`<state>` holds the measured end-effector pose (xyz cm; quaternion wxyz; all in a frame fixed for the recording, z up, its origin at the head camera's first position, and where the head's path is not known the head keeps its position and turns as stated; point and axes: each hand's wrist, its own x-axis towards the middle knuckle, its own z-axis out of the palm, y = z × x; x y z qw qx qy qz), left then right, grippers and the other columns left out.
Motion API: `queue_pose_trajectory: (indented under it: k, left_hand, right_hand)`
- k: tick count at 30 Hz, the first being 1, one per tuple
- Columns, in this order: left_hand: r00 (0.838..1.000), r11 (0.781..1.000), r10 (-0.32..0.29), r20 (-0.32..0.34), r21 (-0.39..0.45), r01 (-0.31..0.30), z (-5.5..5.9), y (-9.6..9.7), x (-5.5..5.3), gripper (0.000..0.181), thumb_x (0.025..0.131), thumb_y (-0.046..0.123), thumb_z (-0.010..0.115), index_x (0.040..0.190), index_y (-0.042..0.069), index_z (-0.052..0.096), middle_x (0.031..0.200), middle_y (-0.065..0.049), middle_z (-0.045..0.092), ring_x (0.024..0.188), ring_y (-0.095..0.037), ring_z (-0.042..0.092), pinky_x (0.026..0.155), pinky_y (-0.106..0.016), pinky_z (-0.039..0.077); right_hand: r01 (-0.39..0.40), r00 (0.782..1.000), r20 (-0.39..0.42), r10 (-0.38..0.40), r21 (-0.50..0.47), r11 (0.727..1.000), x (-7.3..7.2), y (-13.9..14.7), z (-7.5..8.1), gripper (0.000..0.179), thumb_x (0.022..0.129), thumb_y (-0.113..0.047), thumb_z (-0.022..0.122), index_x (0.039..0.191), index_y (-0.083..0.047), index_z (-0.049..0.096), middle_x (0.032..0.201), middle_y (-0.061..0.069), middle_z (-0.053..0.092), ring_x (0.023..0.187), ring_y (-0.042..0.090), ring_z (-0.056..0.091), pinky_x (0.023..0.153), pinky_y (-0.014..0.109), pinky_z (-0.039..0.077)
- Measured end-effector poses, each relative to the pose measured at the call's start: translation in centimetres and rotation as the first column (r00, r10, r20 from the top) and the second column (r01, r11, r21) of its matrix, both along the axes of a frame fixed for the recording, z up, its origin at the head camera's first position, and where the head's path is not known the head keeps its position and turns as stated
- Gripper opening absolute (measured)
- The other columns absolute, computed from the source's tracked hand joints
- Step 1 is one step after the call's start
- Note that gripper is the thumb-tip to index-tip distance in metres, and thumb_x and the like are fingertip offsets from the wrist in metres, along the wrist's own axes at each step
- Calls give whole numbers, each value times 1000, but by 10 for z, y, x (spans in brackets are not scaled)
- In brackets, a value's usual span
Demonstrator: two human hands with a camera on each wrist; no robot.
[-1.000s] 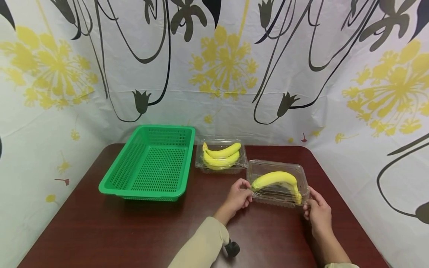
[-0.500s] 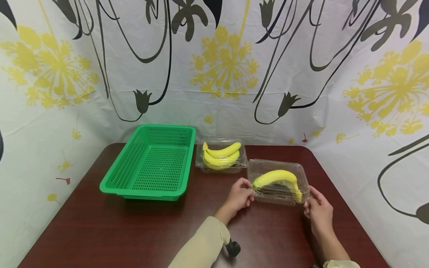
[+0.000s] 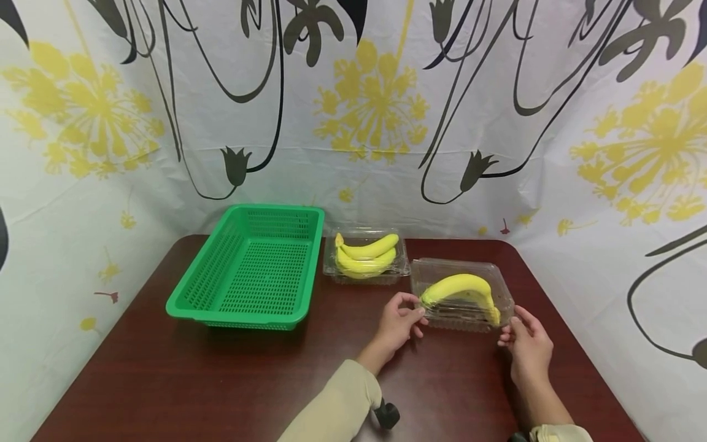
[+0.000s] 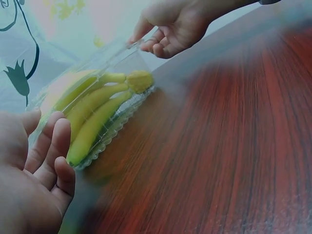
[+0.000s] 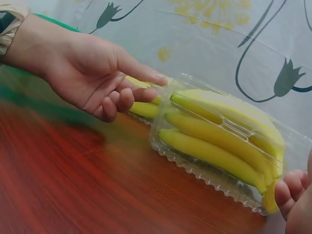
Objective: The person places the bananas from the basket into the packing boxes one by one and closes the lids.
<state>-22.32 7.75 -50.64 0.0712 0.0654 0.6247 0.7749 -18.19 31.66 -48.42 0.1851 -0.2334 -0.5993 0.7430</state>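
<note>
A clear plastic clamshell box [image 3: 436,270] with a bunch of yellow bananas [image 3: 461,287] in it lies toward the right of the table, its lid down over them. My left hand [image 3: 396,322] pinches its near left corner between thumb and fingers. At the near right corner my right hand [image 3: 529,347] pinches the edge likewise. The right wrist view shows the bananas [image 5: 209,151] side by side behind the ridged plastic wall, with the left hand [image 5: 92,73] at the far end. Whether the box touches the table I cannot tell.
Another clear box [image 3: 401,270] with bananas [image 3: 364,255] stands at the back, close to the held box's far left corner. Left of it is a green perforated basket [image 3: 301,310] holding nothing. A patterned cloth [image 3: 353,202] hangs behind the dark red table [image 3: 221,374].
Both hands have shifted the held box slightly away from me and a little to the right. The fingers of the left hand have spread somewhat. The basket and back box stay put.
</note>
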Motion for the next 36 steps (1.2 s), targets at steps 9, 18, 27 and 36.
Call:
queue_pose_trajectory:
  k: [9,18,27,36]
  left_hand:
    - [999,1000,-3,-35,-29,2,2,2,1,22,92,7,65,113,9,60,84,-15,72,56,-15,64,48,-24,41]
    - [999,998,-22,-47,58,25,-1,5,-1,23,90,1,64,113,1,62,110,-22,67,80,-22,68,58,-26,50]
    - [990,983,-120,-80,133,129,0,1,-3,42,91,-1,62,132,-2,55,133,-21,56,113,-38,58,86,-53,51]
    - [981,973,-189,-48,123,194,7,-3,-3,53,92,3,62,143,5,47,147,-16,43,126,-42,46,95,-54,45]
  right_hand:
    - [21,1000,8,-20,-19,1000,-7,-1,3,28,99,-8,52,127,-10,55,68,0,58,53,8,56,48,23,51]
    - [24,1000,7,-24,25,999,-19,-5,3,36,97,-8,55,133,-11,51,73,-2,61,56,6,60,48,22,50]
    - [-68,996,-67,66,-25,997,-18,-19,8,57,97,-6,56,150,-7,34,94,-5,62,78,6,66,58,22,53]
    - [-220,969,-109,222,35,975,-14,-34,8,62,97,-5,56,153,-6,28,130,8,49,98,3,61,75,24,54]
